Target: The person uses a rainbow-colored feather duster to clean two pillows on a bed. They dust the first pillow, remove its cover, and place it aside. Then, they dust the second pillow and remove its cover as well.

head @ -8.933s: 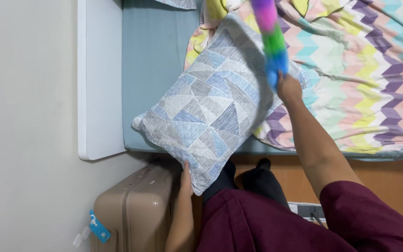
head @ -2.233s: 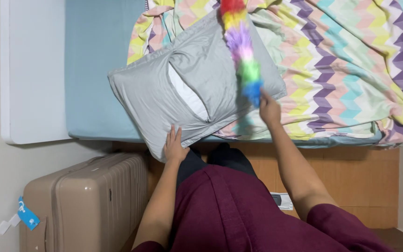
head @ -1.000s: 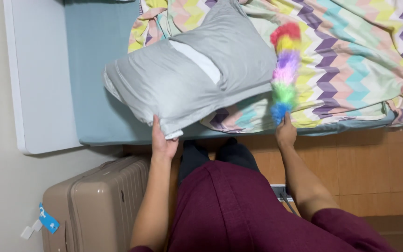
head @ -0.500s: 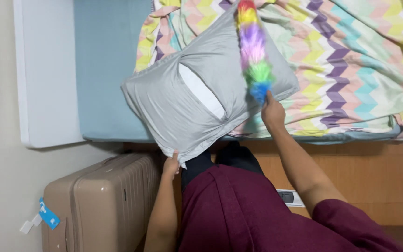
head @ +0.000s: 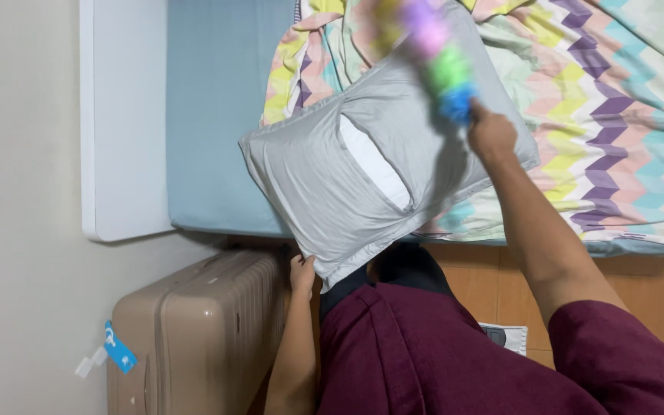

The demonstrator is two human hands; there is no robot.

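Duster swung higher over pillow

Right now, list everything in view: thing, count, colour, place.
pillow: one, grey, white insert showing through a slit, held up over the bed edge.
duster: one, rainbow-coloured, blurred, against the pillow's top.
blanket: one, pastel zigzag, rumpled on the bed.
sheet: one, blue-grey, on the mattress.
headboard: one, white, at the bed's end.
suitcase: one, beige, ribbed, blue tag, beside the bed.
floor: orange-brown, below the bed.
left hand: fingers grip the pillow's lower corner.
right hand: holds the duster's handle.
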